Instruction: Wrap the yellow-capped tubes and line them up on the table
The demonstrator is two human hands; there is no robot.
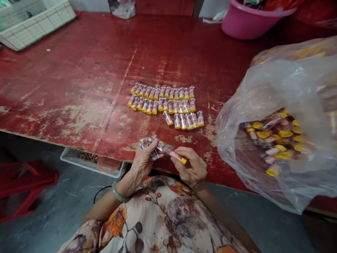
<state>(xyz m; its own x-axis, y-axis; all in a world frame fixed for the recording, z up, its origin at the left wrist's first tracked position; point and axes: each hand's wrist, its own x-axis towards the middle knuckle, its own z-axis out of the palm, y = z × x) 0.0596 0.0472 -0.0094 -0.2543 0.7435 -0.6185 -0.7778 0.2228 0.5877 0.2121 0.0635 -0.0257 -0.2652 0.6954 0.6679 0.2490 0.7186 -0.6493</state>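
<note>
Wide red-painted wooden table (65,70), paint worn to pale patches, front edge rough. Smooth grey floor (71,211), scuffed. Red plastic stool (31,177) at left, partly out of view. Back: dark red flat panel (165,7) between 2 dark uprights (113,5), pale wall (91,5) both sides. Light soft, dim; dark under tabletop.

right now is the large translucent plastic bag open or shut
Open: the large translucent plastic bag has its mouth gaping, exposing yellow-capped clear tubes inside.
</note>
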